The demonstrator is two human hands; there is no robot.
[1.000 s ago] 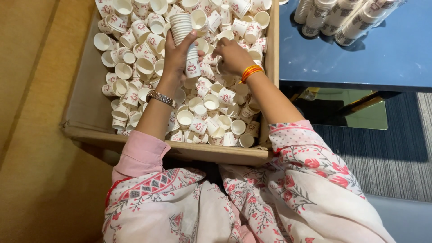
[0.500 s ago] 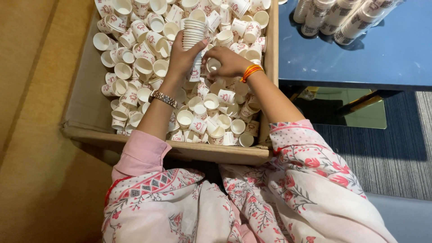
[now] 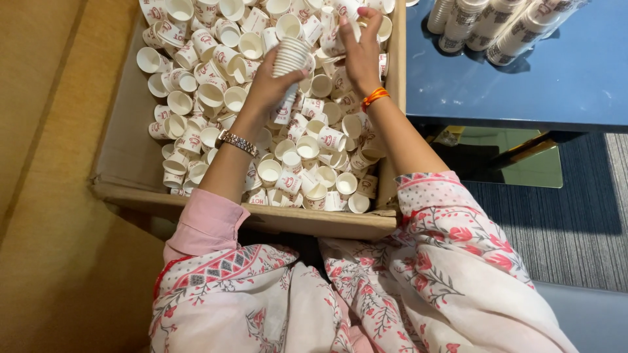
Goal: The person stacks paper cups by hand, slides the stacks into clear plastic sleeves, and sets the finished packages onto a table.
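Tan flooring surrounds a cardboard box heaped with small white paper cups. Over it, the left hand is wrapped around a nested stack of cups, while the right hand pinches 1 cup at the far edge. Beside the box, more stacks lie on a blue worktop.

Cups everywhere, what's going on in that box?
A person sits over a cardboard box full of loose small paper cups. The left hand holds a nested stack of them above the pile. The right hand reaches toward the far side of the box, fingertips on a single cup. More stacks lie on the blue table alongside.
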